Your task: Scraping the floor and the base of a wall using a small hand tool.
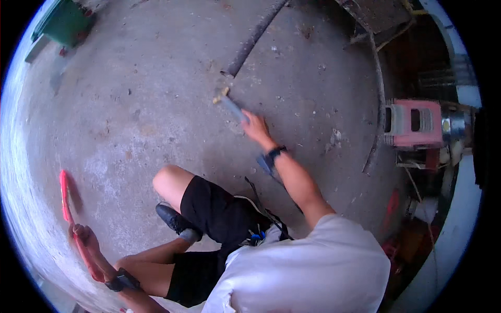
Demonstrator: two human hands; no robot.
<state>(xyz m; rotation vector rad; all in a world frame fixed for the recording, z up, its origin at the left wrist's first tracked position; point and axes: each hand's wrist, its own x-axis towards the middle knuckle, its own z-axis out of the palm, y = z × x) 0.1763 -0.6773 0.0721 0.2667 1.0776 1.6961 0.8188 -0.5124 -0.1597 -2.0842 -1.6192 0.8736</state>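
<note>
red flat tool [64, 195], long and thin, sticks up out of the left hand [86, 241] at the lower left of the view, its far end reaching out over the bare concrete floor [141, 104]. the fingers [79, 230] of that hand are pressed together around the tool's lower end, and a dark band sits on the wrist just below. close in, the person's white shirt fills the lower middle, with black shorts, a bare bent knee and a black shoe [175, 219] planted on the floor between the two arms.

further out, the right arm stretches forward, a black wristband on it, and the right hand [255, 127] closes on a blue-grey handled tool [234, 108]. its pale tip lies on the floor just beside the near end of a long dark rod [253, 39] that runs away toward the top of the view. the fingers of this hand wrap the handle; how tightly, i cannot tell.

well apart on the right stands a pink plastic stool [415, 123] beside a metal can, with clutter behind it. at the far upper left sits a green box [65, 22].
</note>
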